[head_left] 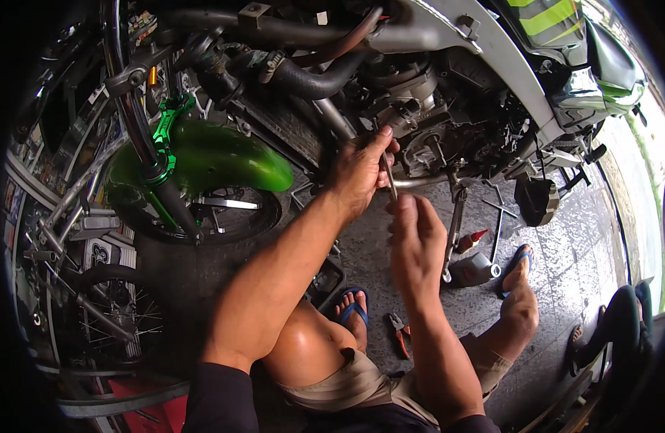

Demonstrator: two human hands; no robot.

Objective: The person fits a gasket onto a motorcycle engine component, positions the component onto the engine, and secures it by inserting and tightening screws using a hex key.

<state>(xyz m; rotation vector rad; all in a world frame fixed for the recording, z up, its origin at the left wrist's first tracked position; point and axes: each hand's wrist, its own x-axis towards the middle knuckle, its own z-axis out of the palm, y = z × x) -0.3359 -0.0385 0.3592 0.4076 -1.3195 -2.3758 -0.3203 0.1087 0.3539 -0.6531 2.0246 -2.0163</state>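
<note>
In front of a motorcycle's exposed engine (412,94), both of my hands are on one slim metal tool (390,175). My left hand (357,173) is closed around its upper part, with the thumb laid along it and pointing at the engine. Lower down, my right hand (417,234) pinches the tool's near end with curled fingers, slightly blurred. What kind of tool it is cannot be made out, since the fingers cover both ends. A black hose (303,78) bends above my left hand.
A green front fender (217,155) and wheel stand at left. On the floor lie red-handled pliers (400,336), a grey bottle (471,271), a red-tipped bottle (469,241) and a T-shaped wrench (499,216). A dark tray (329,278) is by my left foot. Another person's leg (617,332) shows at right.
</note>
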